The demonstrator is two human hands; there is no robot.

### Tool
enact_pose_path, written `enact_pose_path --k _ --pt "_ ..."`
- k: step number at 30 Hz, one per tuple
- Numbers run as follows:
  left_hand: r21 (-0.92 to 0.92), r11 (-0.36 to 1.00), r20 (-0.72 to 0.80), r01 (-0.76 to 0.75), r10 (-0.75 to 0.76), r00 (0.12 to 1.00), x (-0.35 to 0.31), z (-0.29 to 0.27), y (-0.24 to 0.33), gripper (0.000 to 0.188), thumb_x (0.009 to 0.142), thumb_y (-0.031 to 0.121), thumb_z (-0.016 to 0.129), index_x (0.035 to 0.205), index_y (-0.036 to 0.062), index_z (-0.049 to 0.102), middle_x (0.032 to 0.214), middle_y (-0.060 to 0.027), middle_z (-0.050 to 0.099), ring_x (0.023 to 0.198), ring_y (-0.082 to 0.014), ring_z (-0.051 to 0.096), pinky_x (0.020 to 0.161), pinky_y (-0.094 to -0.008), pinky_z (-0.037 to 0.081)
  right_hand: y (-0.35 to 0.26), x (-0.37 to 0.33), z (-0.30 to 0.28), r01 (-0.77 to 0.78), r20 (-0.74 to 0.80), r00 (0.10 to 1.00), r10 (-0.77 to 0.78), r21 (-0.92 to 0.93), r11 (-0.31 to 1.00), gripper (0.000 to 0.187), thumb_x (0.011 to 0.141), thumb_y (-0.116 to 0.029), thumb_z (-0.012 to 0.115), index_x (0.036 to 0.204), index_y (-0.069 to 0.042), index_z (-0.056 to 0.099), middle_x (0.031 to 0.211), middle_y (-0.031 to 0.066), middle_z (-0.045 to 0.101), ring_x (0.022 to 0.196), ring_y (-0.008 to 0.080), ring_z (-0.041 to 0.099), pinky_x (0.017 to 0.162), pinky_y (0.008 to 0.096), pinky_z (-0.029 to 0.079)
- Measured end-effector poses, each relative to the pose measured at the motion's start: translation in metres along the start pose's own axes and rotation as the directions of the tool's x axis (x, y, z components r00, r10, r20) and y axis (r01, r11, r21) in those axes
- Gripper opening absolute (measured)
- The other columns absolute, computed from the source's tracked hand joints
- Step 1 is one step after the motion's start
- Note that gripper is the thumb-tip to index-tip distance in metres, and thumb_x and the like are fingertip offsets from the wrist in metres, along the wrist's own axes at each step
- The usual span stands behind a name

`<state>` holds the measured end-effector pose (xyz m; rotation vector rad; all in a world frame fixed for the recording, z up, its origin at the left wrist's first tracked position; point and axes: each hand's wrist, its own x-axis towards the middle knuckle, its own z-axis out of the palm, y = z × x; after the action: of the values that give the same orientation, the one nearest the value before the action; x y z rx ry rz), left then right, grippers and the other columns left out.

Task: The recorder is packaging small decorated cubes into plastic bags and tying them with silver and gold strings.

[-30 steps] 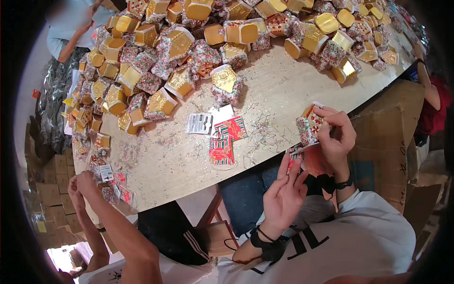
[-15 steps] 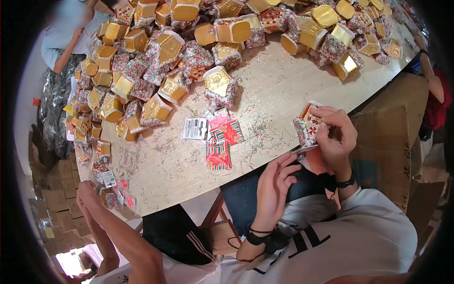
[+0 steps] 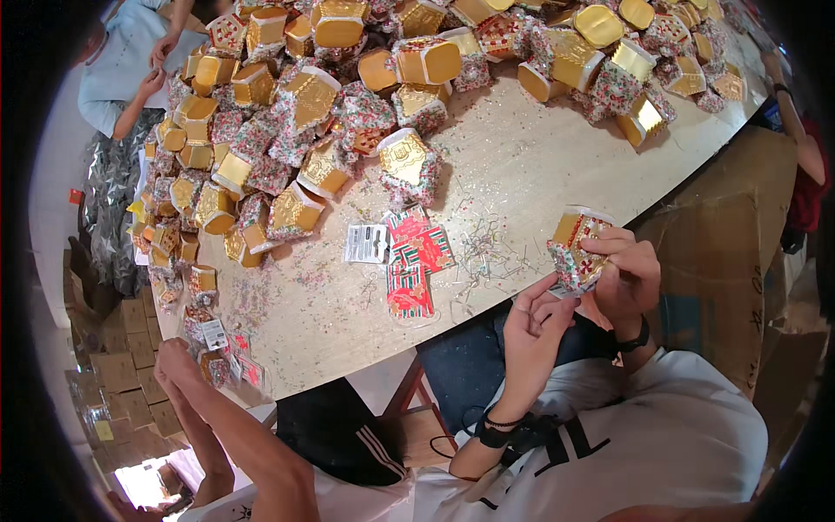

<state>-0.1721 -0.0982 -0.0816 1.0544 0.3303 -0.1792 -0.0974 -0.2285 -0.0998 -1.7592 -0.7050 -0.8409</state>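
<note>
Above the table's near edge on the right, my right hand (image 3: pixel 628 277) holds a small house-shaped ornament (image 3: pixel 576 245), with gold sides, red-and-white decoration and a coating of coloured sprinkles. My left hand (image 3: pixel 535 326) is closed at the ornament's lower end, fingertips pinched on a thin pale card-like piece (image 3: pixel 564 289) that hangs there. My fingers partly cover that piece, so I cannot see how it is joined to the ornament. Left of my hands, many thin wire hooks (image 3: pixel 496 258) lie scattered on the table (image 3: pixel 513 157).
A large heap of similar ornaments (image 3: pixel 287 113) covers the far and left sides. Red-and-green striped cards (image 3: pixel 413 265) and a white card (image 3: pixel 367 244) lie mid-table. At left, a co-worker's hands (image 3: pixel 178 361) are near packaged pieces (image 3: pixel 248 370). Cardboard (image 3: pixel 704 270) stands at right.
My left hand has risen to the ornament, and its spread fingers have closed on the pale piece. The ornament has turned and dropped slightly in my right hand. The view has shifted a little.
</note>
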Motion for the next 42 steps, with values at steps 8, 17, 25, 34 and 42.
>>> enact_pose_path --k 8,17,25,34,42 --pt "-0.108 0.99 -0.076 0.09 -0.098 0.992 0.008 0.007 -0.004 0.033 0.09 0.012 0.056 0.118 -0.0038 0.047 0.091 -0.0065 0.06 0.078 -0.0107 0.058 0.065 -0.0215 0.045 0.003 0.001 -0.005 0.076 0.089 0.992 -0.084 0.095 0.993 0.014 0.083 -0.004 0.056 0.095 -0.003 0.049 0.094 0.0199 0.066 0.083 0.0303 0.063 0.077 0.0391 0.051" --pt "-0.222 0.962 0.129 0.162 -0.136 0.982 0.008 -0.002 -0.022 0.035 0.086 0.004 0.055 0.117 0.0075 0.037 0.105 -0.004 0.052 0.082 -0.0054 0.05 0.059 -0.0181 0.038 -0.015 -0.037 -0.029 0.132 0.194 0.965 -0.177 0.227 0.965 0.045 0.074 -0.022 0.073 0.107 0.0 0.05 0.096 0.0219 0.065 0.093 0.0317 0.062 0.082 0.0433 0.047" --pt "-0.218 0.964 0.128 0.154 -0.128 0.983 0.003 -0.001 -0.022 0.043 0.081 -0.008 0.054 0.116 0.0066 0.034 0.119 -0.0089 0.05 0.107 -0.0118 0.049 0.088 -0.0226 0.039 -0.022 -0.039 -0.025 0.01 0.221 0.974 -0.055 0.198 0.98 0.027 0.075 -0.016 0.074 0.087 0.0 0.056 0.089 0.0162 0.068 0.075 0.0269 0.064 0.074 0.0381 0.049" --pt "-0.202 0.979 0.084 0.036 -0.02 0.996 0.015 0.003 -0.037 0.036 0.086 0.0 0.056 0.119 0.0008 0.043 0.119 -0.0081 0.053 0.111 -0.0138 0.05 0.097 -0.0283 0.039 -0.013 -0.037 0.005 0.036 -0.061 0.998 -0.024 0.193 0.981 0.02 0.088 -0.006 0.055 0.103 -0.003 0.043 0.069 0.0064 0.055 0.057 0.0153 0.056 0.061 0.0329 0.047" --pt "-0.316 0.949 0.077 -0.02 0.047 0.996 0.004 0.007 -0.038 0.038 0.086 0.003 0.055 0.122 0.0016 0.043 0.115 -0.0062 0.054 0.108 -0.013 0.052 0.093 -0.0266 0.041 -0.029 -0.026 -0.012 -0.067 -0.049 0.996 0.078 0.203 0.977 0.023 0.084 0.0 0.059 0.102 0.0 0.046 0.069 0.0061 0.06 0.059 0.0179 0.058 0.06 0.0331 0.049"
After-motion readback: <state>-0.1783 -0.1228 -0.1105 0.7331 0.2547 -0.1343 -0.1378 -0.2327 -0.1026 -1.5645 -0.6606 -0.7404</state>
